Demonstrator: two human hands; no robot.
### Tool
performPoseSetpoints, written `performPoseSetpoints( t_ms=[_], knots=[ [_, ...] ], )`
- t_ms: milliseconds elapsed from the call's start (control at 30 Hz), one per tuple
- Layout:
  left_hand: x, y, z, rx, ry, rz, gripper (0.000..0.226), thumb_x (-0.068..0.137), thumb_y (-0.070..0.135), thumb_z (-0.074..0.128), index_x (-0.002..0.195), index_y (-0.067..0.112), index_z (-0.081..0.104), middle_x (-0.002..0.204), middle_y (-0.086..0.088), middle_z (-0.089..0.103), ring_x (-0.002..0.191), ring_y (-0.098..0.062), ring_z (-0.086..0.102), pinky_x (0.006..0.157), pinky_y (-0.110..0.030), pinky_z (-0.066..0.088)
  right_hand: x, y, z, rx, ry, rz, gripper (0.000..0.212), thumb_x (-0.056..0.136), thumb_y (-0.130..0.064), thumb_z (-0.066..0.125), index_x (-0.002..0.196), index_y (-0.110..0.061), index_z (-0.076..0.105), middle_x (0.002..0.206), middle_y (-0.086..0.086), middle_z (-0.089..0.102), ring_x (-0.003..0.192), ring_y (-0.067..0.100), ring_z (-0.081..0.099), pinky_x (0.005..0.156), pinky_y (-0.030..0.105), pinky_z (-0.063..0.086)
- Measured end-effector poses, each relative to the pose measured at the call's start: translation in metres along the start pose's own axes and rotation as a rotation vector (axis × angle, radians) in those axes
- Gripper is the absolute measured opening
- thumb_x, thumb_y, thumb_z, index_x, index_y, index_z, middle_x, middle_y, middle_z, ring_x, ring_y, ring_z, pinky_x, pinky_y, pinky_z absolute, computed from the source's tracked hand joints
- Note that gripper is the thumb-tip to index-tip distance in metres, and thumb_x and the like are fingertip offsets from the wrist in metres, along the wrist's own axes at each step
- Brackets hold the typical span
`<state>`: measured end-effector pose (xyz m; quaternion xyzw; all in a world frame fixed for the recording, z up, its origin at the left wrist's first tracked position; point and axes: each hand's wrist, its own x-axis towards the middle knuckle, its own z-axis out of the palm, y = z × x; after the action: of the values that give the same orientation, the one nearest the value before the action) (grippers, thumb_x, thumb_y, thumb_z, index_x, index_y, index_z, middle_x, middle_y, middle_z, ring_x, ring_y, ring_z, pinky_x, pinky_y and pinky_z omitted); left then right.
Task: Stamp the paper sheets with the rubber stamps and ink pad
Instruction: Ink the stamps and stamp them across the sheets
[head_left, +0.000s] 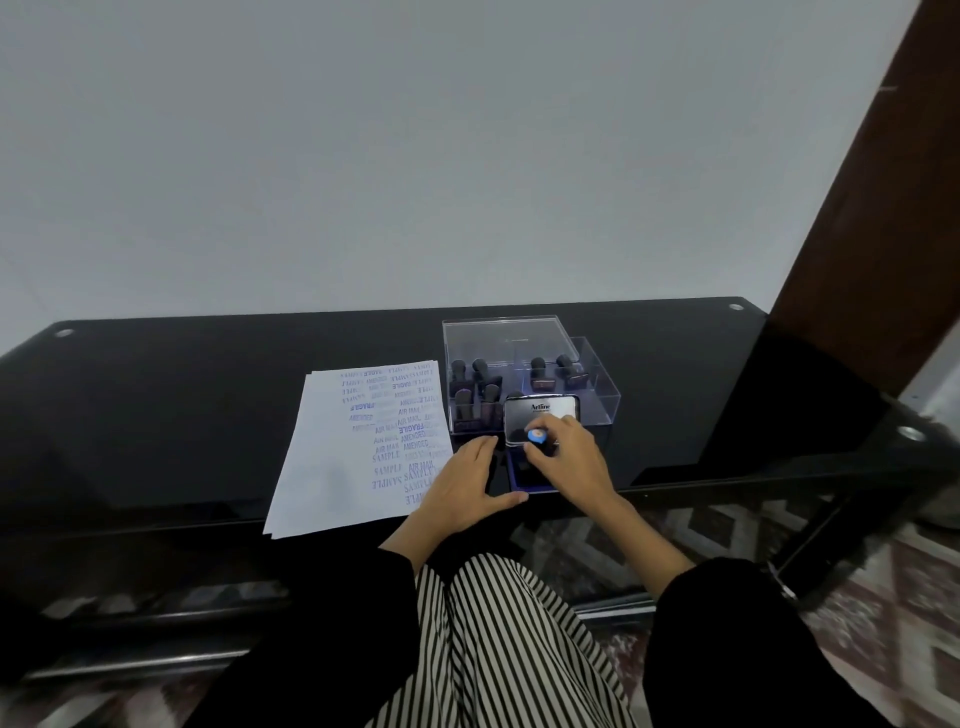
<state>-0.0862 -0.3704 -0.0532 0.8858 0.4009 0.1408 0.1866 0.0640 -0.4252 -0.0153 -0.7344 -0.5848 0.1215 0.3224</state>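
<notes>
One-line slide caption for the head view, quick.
Right hand grips a blue-topped stamp over the open ink pad; left hand lies flat on the edge of the stamped paper sheets.

A black table (208, 415) stands before a pale wall (415, 156), over patterned floor (909, 649).

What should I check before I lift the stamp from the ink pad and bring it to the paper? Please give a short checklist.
1. Ink pad lid raised: ok.
2. Right hand grips the blue-topped stamp: ok.
3. Stamp face pressed on the pad: cannot tell, the hand hides it.
4. Left hand lies flat on the right edge of the paper sheets: ok.
5. Blank room on the top sheet: ok, its left part is unstamped.
6. Face inked evenly: cannot tell.
</notes>
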Motion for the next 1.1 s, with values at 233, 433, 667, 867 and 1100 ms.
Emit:
performPoseSetpoints(
  t_ms=[233,433,667,867,1100],
  knots=[
    [0.005,-0.007,0.006,0.089,0.023,0.028,0.09,0.079,0.065,0.053,0.145,0.011,0.026,0.149,-0.005,0.028,0.136,-0.019,0.029,0.112,-0.031,0.023,0.006,-0.003,0.007,-0.179,-0.007,-0.038,0.018,0.089,-0.024,0.056,0.103,-0.015,0.05,0.107,0.001,0.05,0.087,0.019,0.056,0.068,0.029,0.045],
    [0.01,-0.009,0.01,0.118,0.062,0.036,0.099,0.067,0.082,0.037,0.141,0.016,0.037,0.141,-0.003,0.035,0.13,-0.018,0.034,0.108,-0.03,0.026,0.014,-0.006,0.011,-0.244,-0.032,-0.083,0.018,0.091,-0.02,0.054,0.104,-0.009,0.048,0.109,0.008,0.05,0.085,0.024,0.056,0.064,0.03,0.042],
    [0.011,-0.01,0.013,0.123,0.09,0.036,0.102,0.061,0.084,0.026,0.138,0.018,0.042,0.138,-0.002,0.039,0.127,-0.018,0.036,0.106,-0.03,0.028,0.02,-0.004,0.01,-0.296,-0.014,-0.105,0.019,0.091,-0.022,0.054,0.105,-0.01,0.049,0.11,0.007,0.052,0.086,0.022,0.056,0.064,0.028,0.042],
    [0.01,-0.01,0.014,0.13,0.096,0.044,0.1,0.064,0.082,0.024,0.138,0.018,0.04,0.14,-0.004,0.038,0.13,-0.019,0.035,0.108,-0.032,0.028,0.023,-0.004,0.013,-0.31,-0.032,-0.098,0.015,0.091,-0.019,0.05,0.102,-0.008,0.05,0.106,0.009,0.054,0.079,0.021,0.052,0.062,0.028,0.038],
    [0.006,-0.011,0.017,0.109,0.072,0.056,0.089,0.078,0.075,0.036,0.146,0.017,0.026,0.155,-0.003,0.019,0.144,-0.019,0.013,0.117,-0.032,0.011,0.017,-0.005,0.021,-0.318,-0.047,-0.11,0.007,0.095,-0.018,0.047,0.091,-0.012,0.044,0.104,0.012,0.056,0.086,0.026,0.057,0.064,0.027,0.035]
  ],
)
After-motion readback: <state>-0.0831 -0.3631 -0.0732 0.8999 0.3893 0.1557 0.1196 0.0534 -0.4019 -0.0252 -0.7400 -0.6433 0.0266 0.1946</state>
